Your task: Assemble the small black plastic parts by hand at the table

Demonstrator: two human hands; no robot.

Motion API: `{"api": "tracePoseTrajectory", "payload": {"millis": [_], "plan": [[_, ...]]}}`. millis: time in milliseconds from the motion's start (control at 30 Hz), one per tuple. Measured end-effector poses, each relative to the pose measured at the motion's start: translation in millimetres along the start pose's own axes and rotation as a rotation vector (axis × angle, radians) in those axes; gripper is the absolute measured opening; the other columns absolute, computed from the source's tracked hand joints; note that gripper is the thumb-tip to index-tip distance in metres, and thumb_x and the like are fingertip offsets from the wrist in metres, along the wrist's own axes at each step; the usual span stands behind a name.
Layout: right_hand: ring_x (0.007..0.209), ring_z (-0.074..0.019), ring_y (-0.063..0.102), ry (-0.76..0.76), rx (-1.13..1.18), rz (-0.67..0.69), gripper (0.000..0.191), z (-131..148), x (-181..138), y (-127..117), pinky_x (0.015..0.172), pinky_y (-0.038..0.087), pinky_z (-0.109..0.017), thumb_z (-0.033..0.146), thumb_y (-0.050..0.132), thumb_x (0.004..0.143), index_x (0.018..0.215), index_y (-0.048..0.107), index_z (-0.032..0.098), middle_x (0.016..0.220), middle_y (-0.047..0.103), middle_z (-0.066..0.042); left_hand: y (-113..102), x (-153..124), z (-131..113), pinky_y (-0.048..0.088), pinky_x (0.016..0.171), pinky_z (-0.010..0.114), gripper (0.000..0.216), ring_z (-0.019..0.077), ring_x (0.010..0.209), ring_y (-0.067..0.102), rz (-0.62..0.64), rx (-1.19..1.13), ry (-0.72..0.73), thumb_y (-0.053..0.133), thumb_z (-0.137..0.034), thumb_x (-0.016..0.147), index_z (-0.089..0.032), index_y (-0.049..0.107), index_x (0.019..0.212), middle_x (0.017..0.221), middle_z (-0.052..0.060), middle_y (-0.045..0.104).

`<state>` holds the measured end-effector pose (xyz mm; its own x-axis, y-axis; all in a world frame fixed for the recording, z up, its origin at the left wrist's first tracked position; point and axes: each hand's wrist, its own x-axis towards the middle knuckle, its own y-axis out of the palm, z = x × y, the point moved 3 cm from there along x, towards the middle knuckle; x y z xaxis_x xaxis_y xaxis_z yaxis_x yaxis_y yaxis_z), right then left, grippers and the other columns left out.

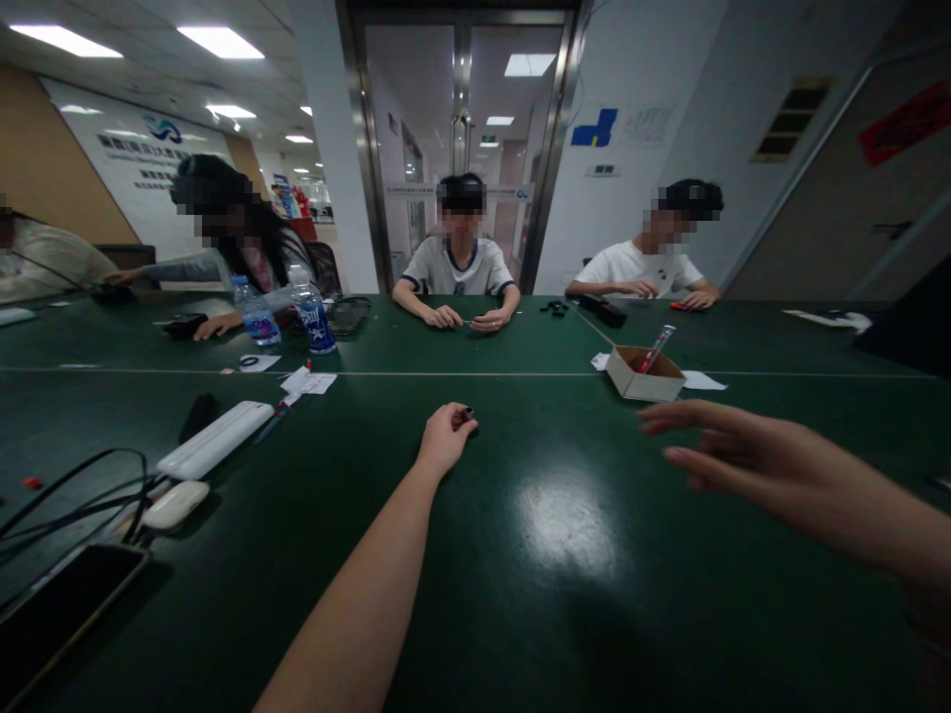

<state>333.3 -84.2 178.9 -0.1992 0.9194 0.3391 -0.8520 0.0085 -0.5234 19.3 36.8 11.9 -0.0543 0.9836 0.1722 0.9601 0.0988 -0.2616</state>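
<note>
My left hand (446,436) reaches out over the dark green table (565,555) with its fingers curled around a small dark ring-like piece (468,413) held at the fingertips. My right hand (735,456) hovers above the table on the right, fingers spread and pointing left, holding nothing. A small open cardboard box (643,374) with a red and clear tube (654,349) sticking out of it stands just beyond my right hand.
A white power strip (215,439), a white adapter (175,504), black cables (74,485) and a dark phone (63,614) lie at the left. Two water bottles (312,315) and paper slips stand farther back. Several people sit along the far edge.
</note>
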Motion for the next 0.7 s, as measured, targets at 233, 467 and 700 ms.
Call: {"api": "tracePoseTrajectory", "payload": {"millis": [233, 467, 700], "plan": [[0.039, -0.0123, 0.055, 0.373, 0.37, 0.367, 0.029, -66.6, 113.1, 170.1, 0.033, 0.043, -0.018, 0.028, 0.08, 0.077, 0.097, 0.063, 0.016, 0.068, 0.064, -0.002, -1.1, 15.3, 0.1, 0.051, 0.089, 0.036, 0.015, 0.0186, 0.088, 0.066, -0.086, -0.242, 0.072, 0.068, -0.014, 0.077, -0.014, 0.065, 0.092, 0.092, 0.009, 0.07], [0.053, -0.0135, 0.064, 0.36, 0.954, 0.208, 0.023, -97.7, 118.5, 264.4, 0.051, 0.054, -0.02, 0.033, 0.07, 0.087, 0.097, 0.058, 0.015, 0.072, 0.064, -0.003, -2.7, 21.0, 8.5, 0.054, 0.079, 0.031, 0.019, 0.0174, 0.084, 0.065, -0.058, -0.37, 0.083, 0.067, -0.021, 0.075, -0.014, 0.063, 0.092, 0.09, 0.007, 0.067], [0.052, -0.0098, 0.058, 0.296, 0.932, -0.013, 0.042, -112.5, 114.1, 240.5, 0.044, 0.043, -0.015, 0.028, 0.082, 0.065, 0.099, 0.061, 0.018, 0.067, 0.057, 0.004, -7.3, 24.0, 15.9, 0.051, 0.074, 0.026, 0.018, 0.0131, 0.078, 0.06, -0.117, -0.365, 0.017, 0.063, -0.022, 0.075, -0.016, 0.062, 0.091, 0.088, 0.003, 0.062]]}}
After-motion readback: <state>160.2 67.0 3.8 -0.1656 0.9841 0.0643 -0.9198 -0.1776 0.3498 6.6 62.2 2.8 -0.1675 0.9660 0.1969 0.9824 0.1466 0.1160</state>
